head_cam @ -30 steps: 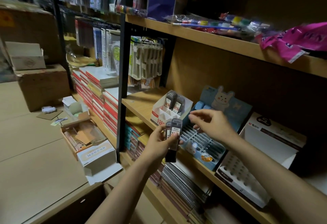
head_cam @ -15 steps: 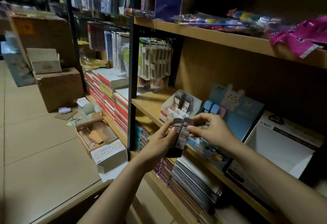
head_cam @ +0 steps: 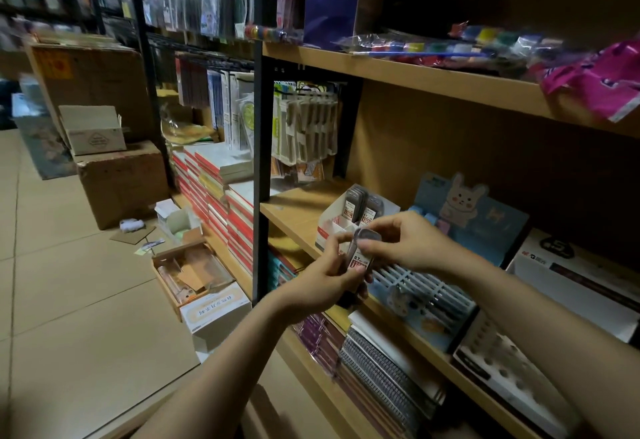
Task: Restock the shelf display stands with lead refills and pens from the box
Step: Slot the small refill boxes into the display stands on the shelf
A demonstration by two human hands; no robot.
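Observation:
My left hand (head_cam: 332, 274) grips a small stack of dark lead refill cases (head_cam: 360, 260) with red-and-white labels, held in front of the middle shelf. My right hand (head_cam: 407, 239) pinches the top of the front case in that stack. Just behind them on the shelf stands a white lead refill display stand (head_cam: 332, 227) with two cases (head_cam: 362, 206) upright in its back slots. To its right sits a blue rabbit-themed pen display stand (head_cam: 429, 294) with a white slotted grid, mostly bare. Further right is a white display stand (head_cam: 568, 286) with round holes.
The wooden shelf (head_cam: 298, 211) has a black upright post (head_cam: 261, 161) at its left. Notebooks are stacked below the shelf. On the floor lie an open cardboard box (head_cam: 188, 270), a white box (head_cam: 218, 310) and large cartons (head_cam: 121, 178). Packets rest on the upper shelf.
My right hand came back from the blue stand to the stack in my left hand and took hold of the front case. The view shifted right and closer.

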